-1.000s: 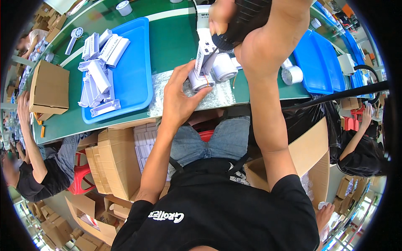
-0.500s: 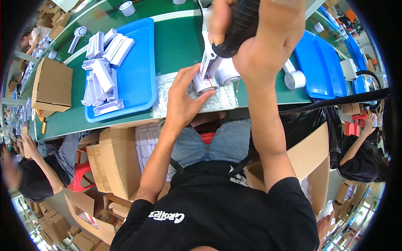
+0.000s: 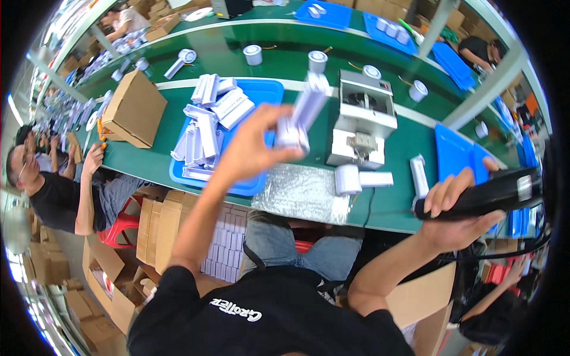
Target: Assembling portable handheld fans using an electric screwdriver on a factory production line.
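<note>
My left hand (image 3: pixel 252 145) is closed around a white plastic handheld fan body (image 3: pixel 307 107), which has a round head and a long handle. It is raised off the table, its handle pointing up and away, and motion blurs it. Out to the right, my right hand (image 3: pixel 454 222) wraps round a thick black power screwdriver (image 3: pixel 484 194) lying nearly level. A silvery, crinkled mat (image 3: pixel 297 193) covers the table edge in front of me. At its right side another white fan body (image 3: pixel 348 179) lies with its handle to the right. A further white fan body (image 3: pixel 419 175) lies near the screwdriver.
Left of the mat, a blue tray (image 3: pixel 271 90) holds a pile of white handle parts. A cardboard box (image 3: pixel 136 110) stands beyond it. Behind the mat is a metal fixture (image 3: pixel 365 115). Another blue tray (image 3: pixel 450 151) sits at right. Co-workers sit to both sides.
My right hand has swung down and right with the screwdriver, away from the fan body. My left hand has lifted the fan body off the mat. The view now takes in more of the bench.
</note>
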`<state>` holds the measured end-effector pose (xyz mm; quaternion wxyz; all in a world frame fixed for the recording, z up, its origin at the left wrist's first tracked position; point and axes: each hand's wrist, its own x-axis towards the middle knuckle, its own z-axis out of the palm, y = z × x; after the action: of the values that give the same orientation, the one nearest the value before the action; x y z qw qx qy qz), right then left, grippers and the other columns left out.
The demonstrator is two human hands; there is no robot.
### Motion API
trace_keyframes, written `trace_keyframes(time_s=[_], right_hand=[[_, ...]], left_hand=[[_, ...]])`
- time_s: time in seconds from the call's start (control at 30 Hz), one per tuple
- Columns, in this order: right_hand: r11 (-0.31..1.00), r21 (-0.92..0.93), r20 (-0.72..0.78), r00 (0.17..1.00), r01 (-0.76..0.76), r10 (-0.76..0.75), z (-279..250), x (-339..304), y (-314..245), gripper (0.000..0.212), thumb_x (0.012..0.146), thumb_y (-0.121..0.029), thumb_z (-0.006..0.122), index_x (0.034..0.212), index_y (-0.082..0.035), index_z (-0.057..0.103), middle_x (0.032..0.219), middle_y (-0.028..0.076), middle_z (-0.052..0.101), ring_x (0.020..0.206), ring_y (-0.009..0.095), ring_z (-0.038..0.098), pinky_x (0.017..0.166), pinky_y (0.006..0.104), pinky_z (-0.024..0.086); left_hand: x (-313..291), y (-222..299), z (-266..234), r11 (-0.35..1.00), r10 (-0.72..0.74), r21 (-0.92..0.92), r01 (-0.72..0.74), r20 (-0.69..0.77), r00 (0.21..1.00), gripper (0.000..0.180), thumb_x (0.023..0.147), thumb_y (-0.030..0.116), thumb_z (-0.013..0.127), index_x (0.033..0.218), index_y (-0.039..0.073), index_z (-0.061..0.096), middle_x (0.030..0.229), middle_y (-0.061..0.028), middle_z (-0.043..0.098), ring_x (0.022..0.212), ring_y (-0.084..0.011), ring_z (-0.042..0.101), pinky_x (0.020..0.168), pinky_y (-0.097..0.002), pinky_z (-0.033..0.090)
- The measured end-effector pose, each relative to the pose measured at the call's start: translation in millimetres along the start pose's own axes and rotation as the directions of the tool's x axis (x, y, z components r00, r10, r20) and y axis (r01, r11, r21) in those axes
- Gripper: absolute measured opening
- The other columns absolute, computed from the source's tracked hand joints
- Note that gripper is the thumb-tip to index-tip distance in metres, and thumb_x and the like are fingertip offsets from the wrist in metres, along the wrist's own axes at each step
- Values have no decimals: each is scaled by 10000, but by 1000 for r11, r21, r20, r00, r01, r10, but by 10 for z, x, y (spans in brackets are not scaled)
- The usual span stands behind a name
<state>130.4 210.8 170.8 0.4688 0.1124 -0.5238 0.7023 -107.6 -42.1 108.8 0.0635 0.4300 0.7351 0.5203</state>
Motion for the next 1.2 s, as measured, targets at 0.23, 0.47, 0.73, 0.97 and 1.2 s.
trace_keyframes(time_s=[0.23, 0.47, 0.73, 0.97, 1.2], right_hand=[[950, -301, -133, 990, -88, 49, -362, -176, 283, 975, 1023, -615, 617, 1607, 42, 197, 873, 131, 551, 571, 186, 568, 520, 312, 530], [916, -400, -221, 974, -41, -53, -646, -280, 249, 933, 1056, -717, 423, 1561, 41, 224, 836, 117, 518, 540, 187, 523, 479, 327, 496], [966, -210, -92, 987, -150, 133, -805, -253, 285, 884, 963, -596, 701, 1546, -44, 333, 981, 96, 565, 849, 194, 539, 717, 357, 489], [869, -490, -192, 981, -73, -25, -696, -403, 466, 718, 1028, -410, 660, 1477, 104, 436, 1263, 268, 622, 1117, 363, 641, 1003, 502, 520], [557, -821, -299, 925, -124, -234, -474, -921, 732, 164, 979, -1, 667, 1135, 43, 650, 1012, 110, 697, 846, 168, 672, 793, 300, 554]], left_hand=[[1982, -1799, -1481, 926, -319, 90, 367, -338, 886, 737, 818, 489, 904, 1288, -29, 670, 978, -117, 754, 862, -177, 699, 772, -326, 565], [2411, -3073, -2105, 627, -712, 162, 762, -276, 645, 676, 905, 626, 775, 1203, 21, 741, 1011, -125, 734, 897, -232, 683, 843, -386, 564], [3014, -3259, -1913, 751, -132, 657, -61, 240, 962, 506, 1072, 494, 583, 1294, 56, 705, 1117, -223, 731, 1072, -362, 687, 974, -442, 535], [2653, -2870, -1318, 896, -323, 379, 229, 204, 924, 470, 1013, 543, 697, 1258, 142, 720, 1128, -43, 723, 1065, -174, 650, 887, -324, 536], [2264, -1578, -1456, 975, -197, -83, 207, 116, 974, 326, 998, 301, 770, 1285, 156, 719, 1154, 0, 723, 1026, -131, 679, 869, -304, 554]])
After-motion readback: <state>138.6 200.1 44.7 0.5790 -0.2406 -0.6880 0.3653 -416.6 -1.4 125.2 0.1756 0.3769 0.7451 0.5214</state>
